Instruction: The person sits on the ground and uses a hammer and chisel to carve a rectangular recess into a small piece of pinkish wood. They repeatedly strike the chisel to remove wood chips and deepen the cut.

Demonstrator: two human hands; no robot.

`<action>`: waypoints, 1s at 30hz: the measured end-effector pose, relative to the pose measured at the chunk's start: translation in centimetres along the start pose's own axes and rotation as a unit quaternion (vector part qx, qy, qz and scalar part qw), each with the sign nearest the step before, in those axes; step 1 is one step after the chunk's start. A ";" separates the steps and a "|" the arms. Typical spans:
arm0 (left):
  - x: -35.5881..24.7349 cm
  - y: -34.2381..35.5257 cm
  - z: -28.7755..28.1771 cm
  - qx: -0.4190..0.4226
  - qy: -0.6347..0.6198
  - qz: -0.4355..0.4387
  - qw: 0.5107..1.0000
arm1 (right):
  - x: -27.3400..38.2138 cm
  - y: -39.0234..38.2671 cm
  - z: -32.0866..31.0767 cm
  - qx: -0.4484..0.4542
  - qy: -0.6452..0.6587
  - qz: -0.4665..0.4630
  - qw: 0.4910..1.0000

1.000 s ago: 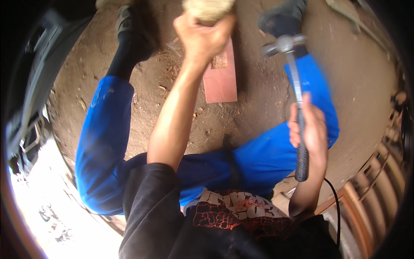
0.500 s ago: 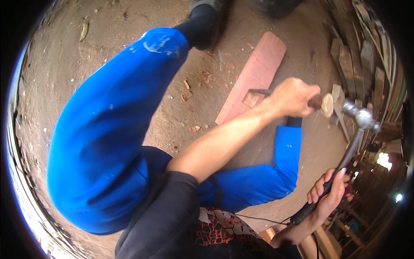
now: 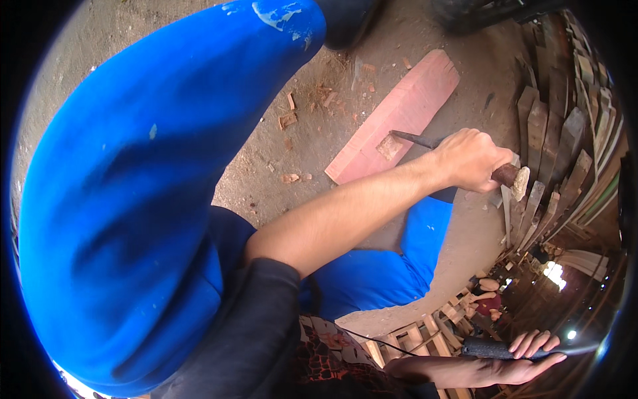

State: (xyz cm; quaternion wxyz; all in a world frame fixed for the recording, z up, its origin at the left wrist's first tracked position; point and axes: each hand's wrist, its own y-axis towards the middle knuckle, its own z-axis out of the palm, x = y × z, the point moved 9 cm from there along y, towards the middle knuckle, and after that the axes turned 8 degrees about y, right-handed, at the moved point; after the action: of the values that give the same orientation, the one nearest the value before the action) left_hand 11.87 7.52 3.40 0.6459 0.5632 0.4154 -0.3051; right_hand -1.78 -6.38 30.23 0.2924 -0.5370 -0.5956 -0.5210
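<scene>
My left hand is closed around a chisel, whose brown wooden handle sticks out past my fist and ends in a frayed, flattened top. The dark chisel blade slants down to the edge of a squarish recess cut in a pinkish wood block. That block lies on the ground in front of me. At the lower right, my right hand grips a hammer by its black handle. The hammer's head cannot be made out at the dark rim of the picture.
Wood chips are scattered on the dirt ground left of the block. My legs in blue trousers flank the work. Stacked boards stand at the right. Behind them, a person is near a pile of timber.
My right hand has swung the hammer away from the chisel's end, down and to the right. The view has shifted, and the chisel stays in my left hand at the recess.
</scene>
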 end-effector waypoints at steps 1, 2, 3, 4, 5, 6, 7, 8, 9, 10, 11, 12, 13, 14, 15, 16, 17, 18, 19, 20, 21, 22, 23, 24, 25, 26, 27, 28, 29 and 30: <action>0.0 0.1 0.0 0.001 0.000 -0.003 1.000 | -0.5 -0.1 0.3 0.016 -0.001 0.015 1.000; 0.1 0.3 0.0 0.004 0.002 -0.010 1.000 | -1.0 -0.3 0.7 0.031 -0.002 0.031 0.999; 0.2 0.5 0.0 0.007 0.003 -0.017 1.000 | -1.9 -0.6 0.8 0.021 -0.016 0.067 0.997; 0.2 0.7 0.3 0.013 0.006 -0.022 1.000 | -2.8 -1.0 1.0 -0.026 -0.024 0.087 0.996; 0.3 0.8 0.5 0.015 0.010 -0.031 0.999 | -3.9 -1.4 1.5 -0.050 -0.025 0.113 0.992; 0.4 1.0 0.7 0.016 0.014 -0.040 0.999 | -4.9 -1.8 1.5 -0.074 -0.027 0.139 0.987; 0.8 1.2 0.6 0.015 0.024 -0.051 0.998 | -6.0 -1.8 1.5 -0.082 -0.031 0.155 0.984; 1.0 1.3 0.5 0.011 0.025 -0.058 0.998 | -7.0 -1.9 2.0 -0.096 -0.037 0.164 0.981; 1.3 1.5 0.3 0.007 0.027 -0.065 0.997 | -7.8 -2.0 2.6 -0.093 -0.031 0.176 0.979; 1.2 1.5 0.6 0.009 0.020 -0.071 0.997 | -8.3 -2.4 2.6 -0.098 -0.032 0.188 0.977; 1.2 1.5 0.8 0.011 0.015 -0.072 0.997 | -8.6 -2.6 3.1 -0.060 -0.038 0.188 0.980; 1.2 1.5 1.0 0.013 0.011 -0.072 0.997 | -8.8 -2.7 3.1 -0.059 -0.037 0.193 0.979; 1.2 1.5 1.0 0.015 0.009 -0.074 0.997 | -9.1 -2.7 3.1 -0.056 -0.034 0.198 0.978; 1.2 1.5 1.1 0.020 0.012 -0.076 0.997 | -9.4 -2.7 3.1 -0.054 -0.031 0.204 0.977; 1.3 1.4 1.1 0.026 0.015 -0.078 0.997 | -9.5 -2.7 2.8 -0.095 -0.025 0.209 0.973; 1.2 1.4 1.1 0.031 0.017 -0.079 0.996 | -9.5 -2.7 2.8 -0.093 -0.030 0.209 0.973; 1.2 1.3 1.0 0.037 0.022 -0.081 0.996 | -9.5 -2.7 2.6 -0.093 -0.035 0.210 0.973; 1.1 1.3 1.0 0.042 0.026 -0.084 0.995 | -9.5 -2.7 2.6 -0.092 -0.040 0.210 0.973; 1.1 1.2 1.1 0.047 0.031 -0.086 0.995 | -9.6 -2.7 2.5 -0.094 -0.041 0.212 0.972; 1.2 1.2 1.1 0.044 0.028 -0.089 0.995 | -9.6 -2.7 2.5 -0.096 -0.043 0.214 0.971; 1.2 1.2 1.0 0.042 0.025 -0.092 0.995 | -9.6 -2.8 2.4 -0.098 -0.044 0.215 0.971; 1.3 1.1 1.0 0.039 0.021 -0.095 0.994 | -9.6 -2.8 2.4 -0.097 -0.042 0.216 0.971; 1.3 1.1 1.1 0.043 0.022 -0.096 0.994 | -9.7 -2.8 2.5 -0.096 -0.040 0.217 0.971; 1.4 1.0 1.2 0.046 0.023 -0.097 0.994 | -9.7 -2.8 2.5 -0.094 -0.037 0.218 0.971; 1.4 1.0 1.3 0.050 0.023 -0.097 0.994 | -9.8 -2.9 2.5 -0.089 -0.032 0.219 0.971; 1.4 1.0 1.3 0.049 0.028 -0.094 0.994 | -9.8 -3.0 2.5 -0.084 -0.027 0.220 0.972; 1.4 0.9 1.3 0.048 0.032 -0.091 0.994 | -9.9 -3.1 2.5 -0.079 -0.021 0.221 0.972; 1.4 0.9 1.3 0.047 0.038 -0.088 0.994 | -9.9 -3.2 2.5 -0.084 -0.023 0.220 0.972; 1.4 0.9 1.3 0.050 0.039 -0.088 0.994 | -9.9 -3.2 2.6 -0.089 -0.025 0.220 0.971; 1.4 0.9 1.3 0.052 0.040 -0.089 0.994 | -9.9 -3.3 2.6 -0.094 -0.027 0.219 0.971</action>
State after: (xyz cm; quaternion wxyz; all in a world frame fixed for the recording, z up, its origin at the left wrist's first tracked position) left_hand 13.51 6.51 2.64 0.5685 0.5689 0.4730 -0.3598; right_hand -1.83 -6.83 19.50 0.3316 -0.6935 -0.4196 -0.4827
